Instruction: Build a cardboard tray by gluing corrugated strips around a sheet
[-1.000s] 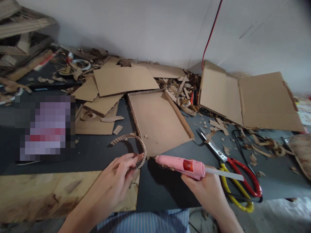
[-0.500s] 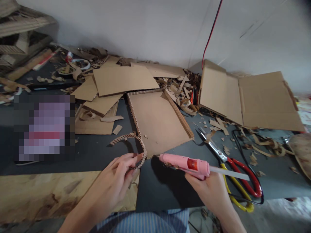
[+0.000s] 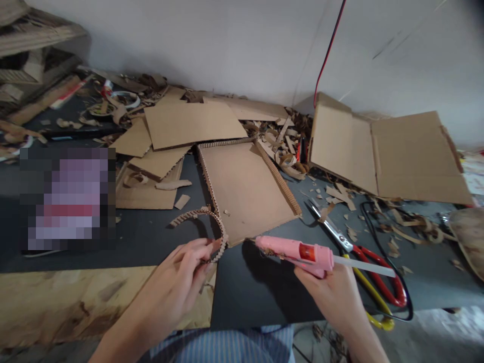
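Observation:
A flat cardboard panel (image 3: 249, 186) lies on the dark table, with corrugated cardboard strips standing along its left, far and right edges. My left hand (image 3: 185, 269) is closed on a corrugated cardboard strip (image 3: 222, 229) at the panel's near left corner; the strip's loose end curls up and to the left. My right hand (image 3: 333, 292) grips a pink hot glue gun (image 3: 295, 253) with a clear glue stick poking out of its back. Its nozzle points left, close to the panel's near edge. Partly behind the gun lie scissors (image 3: 344, 241) with red and yellow handles.
Cardboard sheets (image 3: 192, 125) are stacked behind and left of the panel. Scraps (image 3: 289, 148) pile along the wall. A folded cardboard piece (image 3: 419, 156) stands at the right. A blurred-out phone-like object (image 3: 70, 201) sits at the left, near a wooden board (image 3: 56, 302).
The glue gun in my right hand has shifted slightly to the right along the panel's near edge. My left hand and the strip have stayed in place.

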